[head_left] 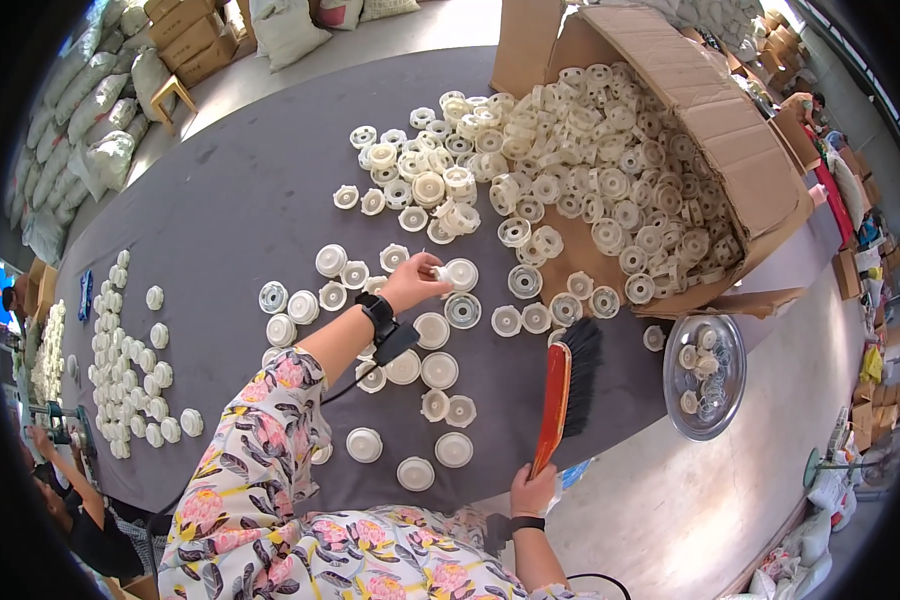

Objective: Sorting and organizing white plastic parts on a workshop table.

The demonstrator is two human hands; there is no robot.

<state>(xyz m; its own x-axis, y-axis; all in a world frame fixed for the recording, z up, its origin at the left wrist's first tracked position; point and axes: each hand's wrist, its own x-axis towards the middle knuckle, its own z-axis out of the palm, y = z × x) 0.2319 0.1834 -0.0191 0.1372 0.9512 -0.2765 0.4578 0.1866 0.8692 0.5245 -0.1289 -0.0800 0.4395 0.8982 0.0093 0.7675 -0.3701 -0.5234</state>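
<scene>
While in the right grip [535,493] one red-handled brush [555,410], in the left grip [415,284] one white cap [461,274], one carton [745,150] beyond.

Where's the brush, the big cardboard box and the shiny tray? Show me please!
Brush [557,394]: head view, on its red back.
Cardboard box [735,140]: head view, on its brown side wall.
Shiny tray [731,376]: head view, on a bare part inside its rim.
</scene>
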